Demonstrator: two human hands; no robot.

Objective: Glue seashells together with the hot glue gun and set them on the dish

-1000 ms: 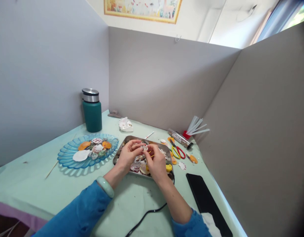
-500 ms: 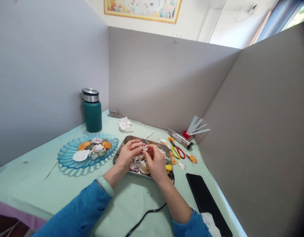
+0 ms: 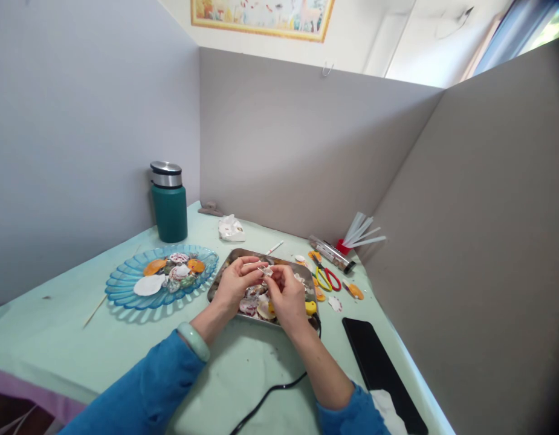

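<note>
Above the metal tray (image 3: 214,295), both hands meet around a small whitish piece (image 3: 266,272) that looks like shell. My left hand (image 3: 236,284) pinches it from the left, fingers bent. From the other side, my right hand (image 3: 286,296) closes thumb and fingers on the same piece. Its exact shape is partly hidden by the fingertips. Several seashells (image 3: 264,307) fill the tray below, and a yellow tool (image 3: 310,308) lies by its right side, partly covered by my right hand.
A blue scalloped plate (image 3: 120,284) with shells and a green bottle (image 3: 169,208) stand left. Scissors (image 3: 327,278), a clear tube (image 3: 331,254), glue sticks (image 3: 361,232) and a black slab (image 3: 379,368) are right. A black cord (image 3: 265,396) crosses the front. Grey partitions (image 3: 306,145) surround the table.
The small whitish piece has shifted or turned very slightly between my fingertips. Both hands otherwise stay in the same place over the tray.
</note>
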